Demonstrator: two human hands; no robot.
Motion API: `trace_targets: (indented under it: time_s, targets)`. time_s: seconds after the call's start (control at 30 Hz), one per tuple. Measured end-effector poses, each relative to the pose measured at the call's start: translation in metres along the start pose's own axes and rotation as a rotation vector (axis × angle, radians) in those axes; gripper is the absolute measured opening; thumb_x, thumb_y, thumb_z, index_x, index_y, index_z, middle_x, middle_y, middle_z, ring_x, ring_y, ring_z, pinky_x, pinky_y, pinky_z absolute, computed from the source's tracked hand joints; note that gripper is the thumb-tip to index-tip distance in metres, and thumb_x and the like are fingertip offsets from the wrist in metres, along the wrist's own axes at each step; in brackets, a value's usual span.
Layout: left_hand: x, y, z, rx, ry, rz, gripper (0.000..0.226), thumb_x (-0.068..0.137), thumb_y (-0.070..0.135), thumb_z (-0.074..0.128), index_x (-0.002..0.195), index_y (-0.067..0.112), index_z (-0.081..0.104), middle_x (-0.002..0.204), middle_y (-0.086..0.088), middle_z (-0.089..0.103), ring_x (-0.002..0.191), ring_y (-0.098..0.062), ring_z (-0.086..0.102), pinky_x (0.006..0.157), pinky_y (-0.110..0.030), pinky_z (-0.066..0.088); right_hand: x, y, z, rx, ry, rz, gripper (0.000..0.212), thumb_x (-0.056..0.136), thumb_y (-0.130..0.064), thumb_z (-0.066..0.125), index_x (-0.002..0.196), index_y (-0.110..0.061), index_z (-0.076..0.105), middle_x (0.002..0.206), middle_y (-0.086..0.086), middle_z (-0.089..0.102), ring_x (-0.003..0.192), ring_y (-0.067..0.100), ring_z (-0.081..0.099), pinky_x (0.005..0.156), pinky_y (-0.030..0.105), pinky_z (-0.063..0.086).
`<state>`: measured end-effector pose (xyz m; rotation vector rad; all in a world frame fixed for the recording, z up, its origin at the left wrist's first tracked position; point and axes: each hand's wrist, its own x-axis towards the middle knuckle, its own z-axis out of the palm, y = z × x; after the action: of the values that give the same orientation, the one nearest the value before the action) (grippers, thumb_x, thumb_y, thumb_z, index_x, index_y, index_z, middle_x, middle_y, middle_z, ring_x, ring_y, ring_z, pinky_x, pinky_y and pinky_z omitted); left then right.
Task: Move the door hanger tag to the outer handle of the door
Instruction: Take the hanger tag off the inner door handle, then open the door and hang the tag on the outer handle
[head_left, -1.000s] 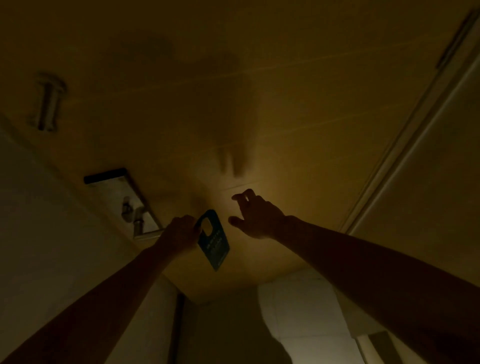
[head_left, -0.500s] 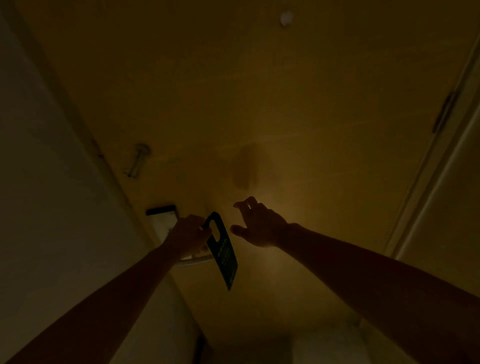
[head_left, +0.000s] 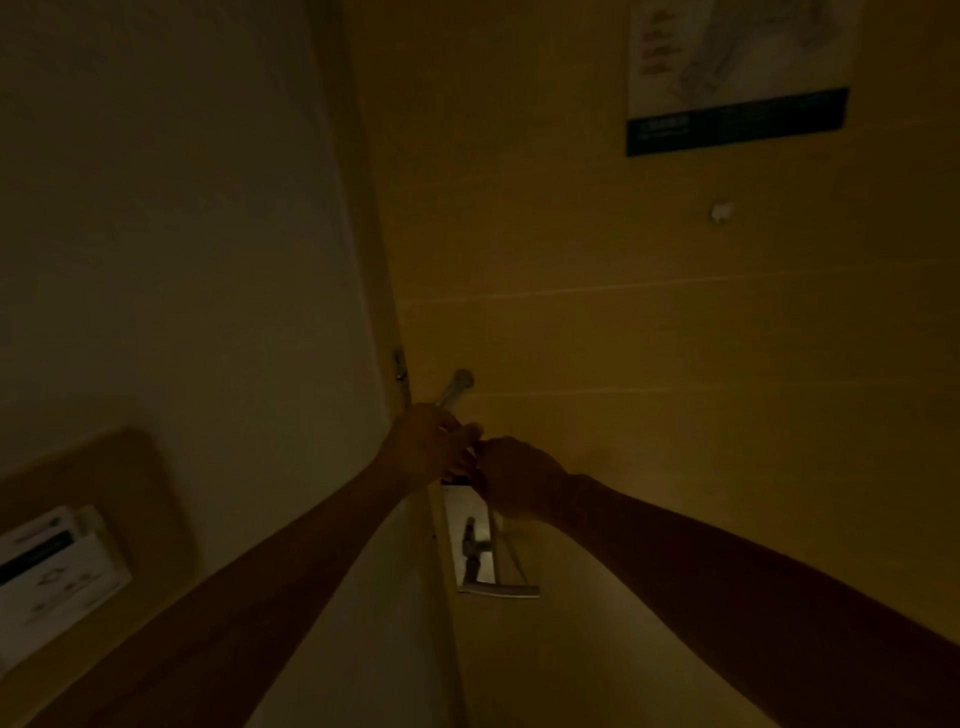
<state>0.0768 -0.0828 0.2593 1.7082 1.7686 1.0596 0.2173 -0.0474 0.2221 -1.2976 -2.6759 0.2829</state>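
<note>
Where hands (head_left: 470, 462) meet, tag hidden.

Left arm: I am seeing a bare forearm running up from the bottom left corner, with no sleeve showing along the whole visible length.
Right arm: I am seeing a bare forearm coming in from the bottom right edge, likewise uncovered as far as the frame's edge.
Left hand (head_left: 428, 441): I am seeing it bare, with no glove; the dim light is hiding whether any ring is there.
Right hand (head_left: 519, 480): I am seeing it bare too, gloveless, its back facing me.
Wrists: I am making out no watch or band, though the shadow is leaving fine detail unclear.
</note>
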Motion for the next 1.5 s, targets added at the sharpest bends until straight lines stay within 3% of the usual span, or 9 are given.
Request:
trace_targets:
  time_s: [0.1,0.33,0.43,0.63,0.77,0.97,1.13,1.33,1.5]
  targets:
    - [-0.006,-0.002,-0.015,0.104,0.073,0.104,0.038,0.084,0.05,0.063,0.064,0.019,0.073,0.06,0.001,0.072,0.054,-0.006,0.068,0.054,-0.02,0.052,0.006,-0.009,-0.001,0.129,0.064,-0.003,0.029,0.106,-0.018,0.04,0.122,0.0,0.056,0.079,0.003,0.051,0.06,0.017,0.042,0.055,0.028,0.035]
    - [-0.018,-0.035,-0.054,0.301,0.306,0.107,0.042,0.081,0.044,0.069,0.098,0.012,0.048,0.061,0.002,0.051,0.052,-0.012,0.05,0.047,-0.028,0.035,0.017,-0.015,-0.007,0.458,0.091,-0.034,0.029,0.101,-0.02,0.054,0.11,0.006,0.066,0.095,0.024,0.065,0.081,0.037,0.063,0.067,0.036,0.046]
    - [-0.02,-0.046,-0.065,0.193,0.262,0.057,0.044,0.081,0.031,0.072,0.114,0.013,0.051,0.086,-0.005,0.061,0.073,-0.022,0.061,0.065,-0.034,0.051,0.019,-0.018,-0.003,0.558,0.068,-0.068,0.03,0.1,-0.017,0.058,0.112,0.01,0.064,0.109,0.035,0.063,0.101,0.05,0.061,0.083,0.049,0.05]
    - [-0.022,-0.065,-0.074,0.149,0.162,0.104,0.01,0.086,0.012,0.067,0.09,0.003,0.065,0.088,-0.012,0.066,0.079,-0.029,0.063,0.08,-0.054,0.055,0.039,-0.03,0.015,0.527,0.034,-0.034,0.035,0.098,-0.022,0.058,0.112,0.009,0.063,0.108,0.032,0.065,0.101,0.045,0.063,0.076,0.037,0.045]
    - [-0.024,-0.081,-0.076,0.187,0.143,0.067,0.009,0.086,0.012,0.067,0.08,0.006,0.065,0.079,-0.005,0.064,0.075,-0.026,0.063,0.076,-0.051,0.057,0.05,-0.027,0.029,0.589,-0.088,-0.005,0.038,0.097,-0.021,0.062,0.113,0.014,0.063,0.114,0.037,0.062,0.104,0.051,0.062,0.091,0.054,0.051]
    - [-0.023,-0.14,-0.065,0.178,0.096,-0.002,0.013,0.087,0.011,0.065,0.08,0.0,0.067,0.078,-0.012,0.064,0.074,-0.031,0.065,0.072,-0.05,0.055,0.061,-0.006,0.082,0.435,-0.226,0.149,0.04,0.1,-0.025,0.056,0.111,0.012,0.066,0.116,0.033,0.064,0.102,0.04,0.065,0.075,0.035,0.05]
    - [-0.017,-0.21,-0.035,0.185,0.026,-0.033,0.018,0.089,0.017,0.064,0.078,0.002,0.067,0.067,0.001,0.059,0.066,-0.024,0.062,0.065,-0.043,0.053,0.061,0.022,0.135,0.198,-0.309,0.195,0.021,0.101,-0.026,0.051,0.108,-0.01,0.064,0.102,0.013,0.068,0.085,0.024,0.064,0.092,0.042,0.054]
    - [-0.013,-0.291,0.016,0.169,-0.044,-0.053,0.01,0.087,0.015,0.066,0.079,0.008,0.069,0.073,0.005,0.058,0.064,-0.004,0.054,0.053,-0.004,0.034,0.051,0.033,0.202,-0.02,-0.378,0.323,0.056,0.101,-0.04,0.047,0.146,-0.009,0.038,0.144,0.013,0.045,0.129,0.03,0.049,0.104,0.037,0.044]
    - [-0.011,-0.328,0.039,0.192,-0.105,-0.08,0.009,0.088,0.02,0.063,0.087,0.013,0.069,0.079,0.006,0.061,0.073,-0.008,0.057,0.059,-0.014,0.038,0.056,0.036,0.224,-0.084,-0.284,0.343,0.062,0.095,-0.039,0.055,0.147,-0.012,0.035,0.137,0.013,0.049,0.121,0.031,0.052,0.101,0.041,0.047]
